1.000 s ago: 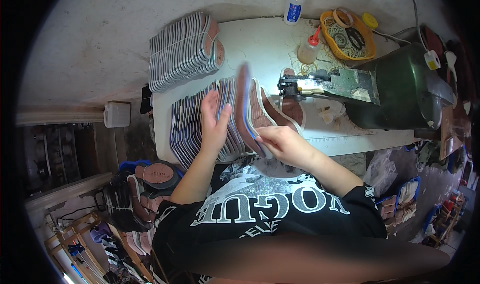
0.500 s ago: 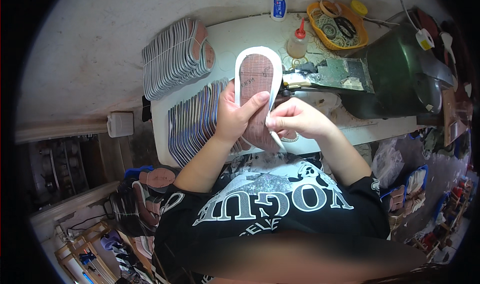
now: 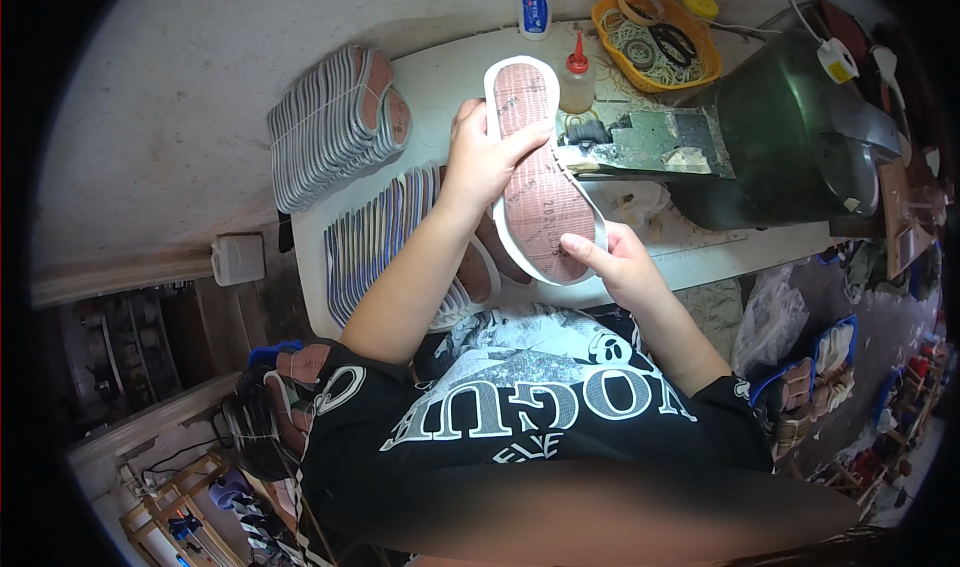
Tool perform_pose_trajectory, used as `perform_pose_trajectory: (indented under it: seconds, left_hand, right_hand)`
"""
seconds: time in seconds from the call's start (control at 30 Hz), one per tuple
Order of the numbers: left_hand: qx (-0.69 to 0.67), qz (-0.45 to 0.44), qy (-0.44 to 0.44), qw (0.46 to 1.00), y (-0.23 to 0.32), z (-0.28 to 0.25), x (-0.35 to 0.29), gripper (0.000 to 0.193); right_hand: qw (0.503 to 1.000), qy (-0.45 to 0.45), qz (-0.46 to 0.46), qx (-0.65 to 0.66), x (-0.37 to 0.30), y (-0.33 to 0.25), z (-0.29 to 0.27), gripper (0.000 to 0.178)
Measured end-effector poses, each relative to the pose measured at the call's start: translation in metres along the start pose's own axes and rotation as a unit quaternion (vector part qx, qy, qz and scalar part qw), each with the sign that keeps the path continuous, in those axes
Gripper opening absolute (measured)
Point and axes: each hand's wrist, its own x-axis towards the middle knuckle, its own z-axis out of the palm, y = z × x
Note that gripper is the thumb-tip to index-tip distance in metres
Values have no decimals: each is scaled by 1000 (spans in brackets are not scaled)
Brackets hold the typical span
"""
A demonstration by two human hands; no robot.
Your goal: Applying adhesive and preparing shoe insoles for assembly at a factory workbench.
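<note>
A reddish-brown insole (image 3: 545, 197) with a white band round its edge is held up over the table, tilted slightly. Wrapped round its narrower upper part is my left hand (image 3: 480, 162), thumb across the brown face. Lower down, my right hand (image 3: 625, 267) grips the wide end at the right edge, thumb on top and fingers hidden beneath. Close by on the left stands a long row of insoles (image 3: 375, 237) packed on edge. Several more insoles (image 3: 480, 272) lie partly hidden below the held one.
Right of the insole is a dark green machine (image 3: 800, 157) with a flat arm (image 3: 660, 142). Behind are a red-tipped squeeze bottle (image 3: 577, 87), a white bottle (image 3: 534, 12) and a yellow basket (image 3: 630, 67) of rubber bands. A tied insole bundle (image 3: 325, 132) lies far left.
The insole has been turned, its wide end now toward me at lower right. My right hand has left its pinch on the white strip and grips the wide end; my left hand moved slightly farther away.
</note>
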Motion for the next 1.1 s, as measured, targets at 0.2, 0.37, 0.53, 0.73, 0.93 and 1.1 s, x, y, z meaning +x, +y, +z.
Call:
perform_pose_trajectory:
  seconds: [0.2,0.37,0.53,0.73,0.93,1.1]
  left_hand:
    - [67,-24,25,997,-12,17,11,43]
    - [109,-32,7,994,-17,18,32,46]
    - [155,-88,-81,981,-32,-5,58,68]
    - [278,167,-251,912,30,-15,79,64]
    - [361,144,-515,764,48,-18,103,46]
    - [416,79,-539,728,64,-17,113,47]
  right_hand:
    - [994,30,53,86,-9,0,-7,30]
    - [993,28,67,92,-4,0,0,30]
    - [987,74,18,141,13,0,21,30]
    - [985,87,2,150,32,-7,25,29]
    - [976,78,33,200,44,-21,24,28]
    - [979,86,3,184,46,-20,26,27]
